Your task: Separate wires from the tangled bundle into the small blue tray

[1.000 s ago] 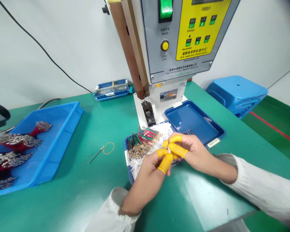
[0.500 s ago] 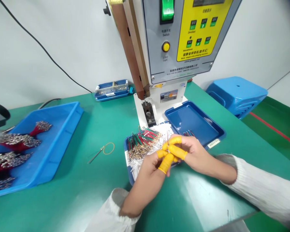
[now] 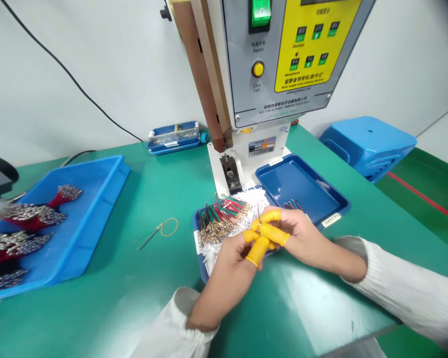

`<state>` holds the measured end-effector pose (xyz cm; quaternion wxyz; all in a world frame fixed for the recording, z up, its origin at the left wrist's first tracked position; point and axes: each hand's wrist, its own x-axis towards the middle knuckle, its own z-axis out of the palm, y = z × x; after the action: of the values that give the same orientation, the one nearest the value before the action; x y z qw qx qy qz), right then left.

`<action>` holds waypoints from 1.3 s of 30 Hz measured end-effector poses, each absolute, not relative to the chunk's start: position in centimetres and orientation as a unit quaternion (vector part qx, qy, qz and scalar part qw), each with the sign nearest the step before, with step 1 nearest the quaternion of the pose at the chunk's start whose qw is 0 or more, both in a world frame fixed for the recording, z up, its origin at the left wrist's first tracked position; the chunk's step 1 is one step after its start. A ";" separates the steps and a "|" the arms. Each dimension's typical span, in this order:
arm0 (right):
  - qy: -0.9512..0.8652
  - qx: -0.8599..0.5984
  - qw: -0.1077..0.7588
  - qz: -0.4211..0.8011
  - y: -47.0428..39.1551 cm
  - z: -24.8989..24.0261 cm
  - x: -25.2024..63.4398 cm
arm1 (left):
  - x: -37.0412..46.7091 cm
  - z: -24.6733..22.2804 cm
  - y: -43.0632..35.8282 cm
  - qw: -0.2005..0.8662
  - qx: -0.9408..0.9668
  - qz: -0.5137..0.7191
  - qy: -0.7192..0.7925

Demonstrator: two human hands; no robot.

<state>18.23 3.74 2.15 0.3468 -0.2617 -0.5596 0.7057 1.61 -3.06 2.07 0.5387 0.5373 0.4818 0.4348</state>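
Note:
My left hand [image 3: 236, 263] and my right hand [image 3: 291, 232] meet over the front of a blue tray [image 3: 200, 256], with yellow cots on the fingertips. Both are closed in a pinch around thin wires [image 3: 259, 213], whose dark ends stick up between the fingertips; their lower part is hidden. Under and beyond the hands, the tray holds a heap of red, green and black wires [image 3: 224, 211] with brass-coloured ends, along with many white strips [image 3: 257, 198]. The crimping machine's small black die [image 3: 230, 174] stands just behind the tray.
A second blue tray [image 3: 302, 181] with a few wires lies right of the crimping machine [image 3: 280, 112]. On the left, a large blue bin [image 3: 93, 219] holds several wire bundles. A rubber band [image 3: 169, 227] and a loose wire [image 3: 149, 237] lie between. A blue stool [image 3: 369, 144] stands at right.
The hands keep almost the same pinch on the wires. The whole view has shifted very slightly; nothing has visibly been let go or picked up.

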 end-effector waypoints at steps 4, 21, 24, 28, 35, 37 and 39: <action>-0.558 -0.250 0.347 0.711 3.8 2.0 18.2 | 1.6 2.1 -3.1 0.545 0.530 0.437 0.481; -0.574 -0.261 0.357 0.689 3.6 2.0 18.3 | 1.7 2.2 -2.9 0.538 0.544 0.422 0.487; -0.570 -0.258 0.356 0.694 3.6 2.1 18.2 | 1.6 2.2 -2.9 0.536 0.546 0.418 0.490; -0.572 -0.262 0.347 0.695 3.6 2.1 18.2 | 1.6 2.2 -3.0 0.537 0.547 0.407 0.496; -0.580 -0.281 0.336 0.687 3.6 1.9 18.3 | 1.6 2.2 -3.3 0.532 0.558 0.387 0.505; -0.583 -0.285 0.333 0.684 3.6 1.9 18.4 | 1.6 2.2 -3.3 0.533 0.559 0.384 0.505; -0.587 -0.290 0.332 0.679 3.6 1.8 18.4 | 1.6 2.2 -3.3 0.533 0.562 0.380 0.506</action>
<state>18.36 3.64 1.85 0.3319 -0.2896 -0.5867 0.6795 1.60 -3.30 2.19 0.5330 0.5617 0.5056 0.3805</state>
